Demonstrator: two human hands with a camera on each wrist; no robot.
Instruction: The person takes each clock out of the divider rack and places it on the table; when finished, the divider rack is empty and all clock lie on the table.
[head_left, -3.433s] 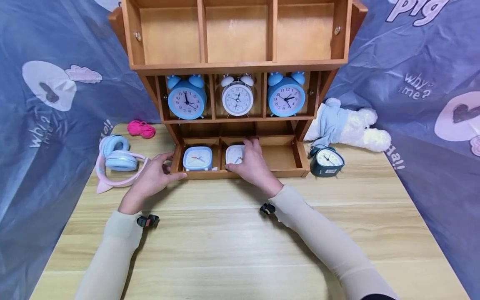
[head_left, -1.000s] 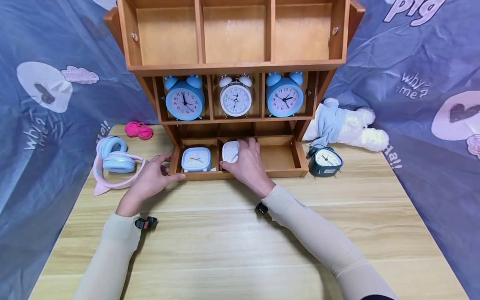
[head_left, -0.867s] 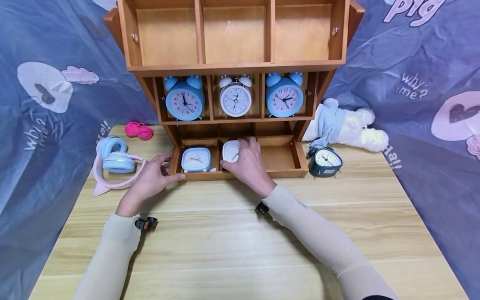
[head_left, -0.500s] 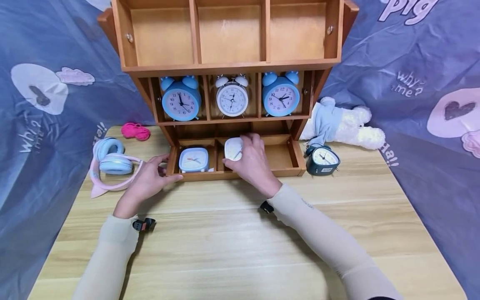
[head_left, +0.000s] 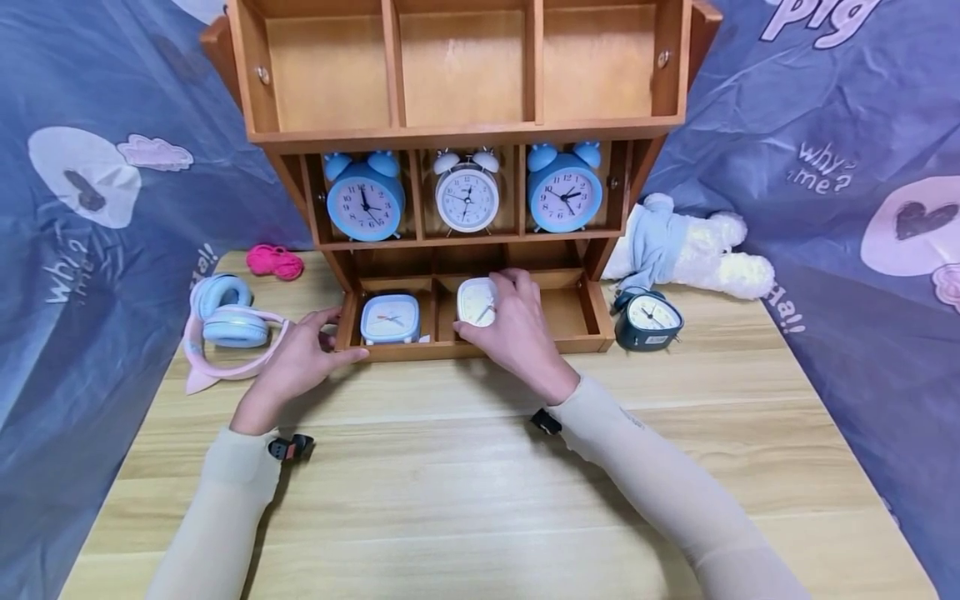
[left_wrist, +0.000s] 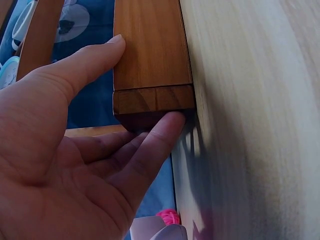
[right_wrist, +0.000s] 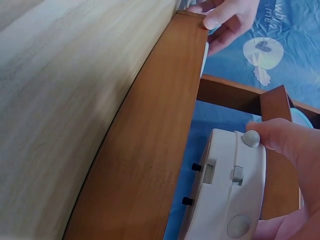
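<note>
At the centre of the head view, my right hand (head_left: 517, 329) grips a small white square alarm clock (head_left: 474, 298) from its right side, over the middle compartment of the rack's bottom tier. The right wrist view shows the clock's underside (right_wrist: 220, 195), with round grey feet and black knobs, tilted above the front board. My left hand (head_left: 300, 354) holds the left front corner of the wooden rack (head_left: 420, 353), thumb on the front board (left_wrist: 150, 50) and fingers against the end. A light-blue square clock (head_left: 390, 318) lies face up in the left compartment.
Two blue twin-bell clocks, one at left (head_left: 365, 200) and one at right (head_left: 566, 198), flank a white one (head_left: 467, 198) on the middle tier. Pink headphones (head_left: 232, 329) and pink yarn (head_left: 275, 262) lie left. A dark green clock (head_left: 649, 321) and a plush toy (head_left: 690, 246) are right.
My right hand and the white clock have shifted slightly to the right within the middle compartment, and more of its face shows. The left hand stays at the rack's corner.
</note>
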